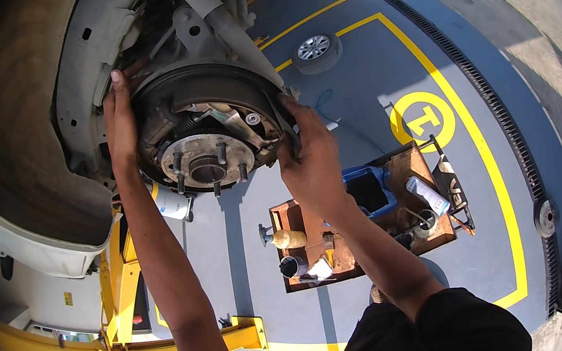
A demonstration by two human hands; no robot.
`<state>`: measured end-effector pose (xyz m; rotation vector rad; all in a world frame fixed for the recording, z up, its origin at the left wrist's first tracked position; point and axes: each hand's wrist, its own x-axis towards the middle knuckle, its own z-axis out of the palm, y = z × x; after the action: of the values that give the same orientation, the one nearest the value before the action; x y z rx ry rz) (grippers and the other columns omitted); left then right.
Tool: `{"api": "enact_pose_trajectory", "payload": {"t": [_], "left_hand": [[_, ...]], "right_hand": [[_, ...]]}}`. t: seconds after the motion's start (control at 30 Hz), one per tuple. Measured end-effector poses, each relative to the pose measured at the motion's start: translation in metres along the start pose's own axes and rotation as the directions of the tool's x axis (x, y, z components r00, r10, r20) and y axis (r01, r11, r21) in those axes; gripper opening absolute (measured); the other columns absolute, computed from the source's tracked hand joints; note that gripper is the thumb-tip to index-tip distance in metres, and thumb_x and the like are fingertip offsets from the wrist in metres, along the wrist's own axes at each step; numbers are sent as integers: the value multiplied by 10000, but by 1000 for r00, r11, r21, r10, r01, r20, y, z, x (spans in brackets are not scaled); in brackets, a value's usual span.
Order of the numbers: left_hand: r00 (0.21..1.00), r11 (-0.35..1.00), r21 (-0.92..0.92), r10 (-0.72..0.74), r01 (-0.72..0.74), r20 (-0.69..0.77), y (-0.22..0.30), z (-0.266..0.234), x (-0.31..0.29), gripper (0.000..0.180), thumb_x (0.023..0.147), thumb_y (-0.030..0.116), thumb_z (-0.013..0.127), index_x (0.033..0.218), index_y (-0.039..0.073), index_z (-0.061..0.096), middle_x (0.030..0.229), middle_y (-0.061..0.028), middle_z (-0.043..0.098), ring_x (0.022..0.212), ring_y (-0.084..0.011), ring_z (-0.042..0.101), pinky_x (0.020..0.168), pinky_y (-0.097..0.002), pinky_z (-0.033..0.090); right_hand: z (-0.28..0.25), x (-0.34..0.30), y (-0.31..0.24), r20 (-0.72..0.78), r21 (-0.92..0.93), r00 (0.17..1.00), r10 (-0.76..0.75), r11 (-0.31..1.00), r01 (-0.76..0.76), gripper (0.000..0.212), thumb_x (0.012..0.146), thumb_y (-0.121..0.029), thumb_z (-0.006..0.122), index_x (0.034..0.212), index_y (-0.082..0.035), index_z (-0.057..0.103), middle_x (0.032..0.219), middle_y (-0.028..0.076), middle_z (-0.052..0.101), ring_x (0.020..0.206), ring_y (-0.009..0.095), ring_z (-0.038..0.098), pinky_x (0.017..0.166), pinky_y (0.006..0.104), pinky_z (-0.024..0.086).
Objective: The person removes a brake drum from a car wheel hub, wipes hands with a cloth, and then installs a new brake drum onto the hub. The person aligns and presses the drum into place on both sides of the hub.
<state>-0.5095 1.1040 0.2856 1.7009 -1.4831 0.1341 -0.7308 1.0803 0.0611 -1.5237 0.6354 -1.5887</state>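
Drum brake assembly (206,125) beside a wheel arch (21,118), between left hand (120,122) and right hand (313,160).
Right thumb and fingers clasped on the assembly's right edge; left fingers laid along its left rim, firmness of that hold impossible to tell. Wheel hub (207,160) with studs (221,153) at the assembly's lower front, grey strut (228,28) above it, tyred wheel (316,52) farther off to its upper right, tool tray (404,159) with spray can (427,196) down to its right.
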Motion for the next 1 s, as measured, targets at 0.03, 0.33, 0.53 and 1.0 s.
{"api": "enact_pose_trajectory", "payload": {"t": [0.03,0.33,0.53,1.0], "left_hand": [[1000,1000,16,-8,8,-17,0,0,-1,860,1093,744,345,1432,35,695,1350,-253,719,1291,-310,633,1189,-377,389],[999,999,-33,-32,32,-3,3,1,-2,869,1082,762,355,1427,43,700,1326,-235,729,1252,-310,662,1163,-382,429],[999,999,51,-16,18,-41,4,1,-3,863,1082,763,355,1436,55,700,1334,-233,727,1268,-309,664,1156,-375,441],[1000,999,39,11,-10,-24,-3,-1,3,884,1064,775,404,1444,31,691,1375,-244,707,1319,-315,627,1196,-388,388]], "right_hand": [[0,0,-1,-17,15,999,-50,999,50,717,816,130,596,1526,62,521,1173,240,603,1010,439,679,904,506,564],[-7,14,-8,103,-89,995,11,996,-1,619,810,65,638,1426,106,598,1103,240,617,935,431,719,852,503,602],[-9,20,-13,227,-224,973,38,975,14,655,808,49,635,1452,135,553,1167,272,602,940,446,725,826,520,609],[-9,31,-23,167,-198,986,5,980,28,615,794,36,627,1398,147,602,1112,303,666,919,475,732,826,523,611]]}}
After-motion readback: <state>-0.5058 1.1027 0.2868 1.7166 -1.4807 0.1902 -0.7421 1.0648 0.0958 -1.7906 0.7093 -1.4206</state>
